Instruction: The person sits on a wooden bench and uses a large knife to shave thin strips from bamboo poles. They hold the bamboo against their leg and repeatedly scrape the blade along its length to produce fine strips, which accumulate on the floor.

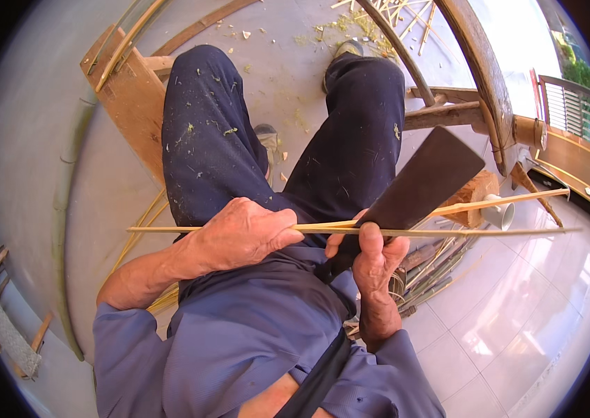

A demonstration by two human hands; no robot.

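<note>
A bamboo strip [162, 229] lies crosswise over my lap. My left hand [245, 230] is closed around it, thumb on top. To the right of this hand the strip parts into two lengths: an upper split length [504, 202] and a lower split length [488, 232]. Between them sits a dark broad-bladed knife [425, 175], its blade tilted up and to the right. My right hand [376, 253] grips the knife low down, and its thumb presses against the lower length. Fingers and palm hide most of the handle.
Left of my legs stands a wooden bench [128, 112]; beyond it is a green bamboo pole [62, 209]. On the right are a wooden frame [478, 73], a wood block [475, 196], a white mug [501, 213] and bamboo pieces [436, 282]. Shavings [352, 26] litter the floor ahead.
</note>
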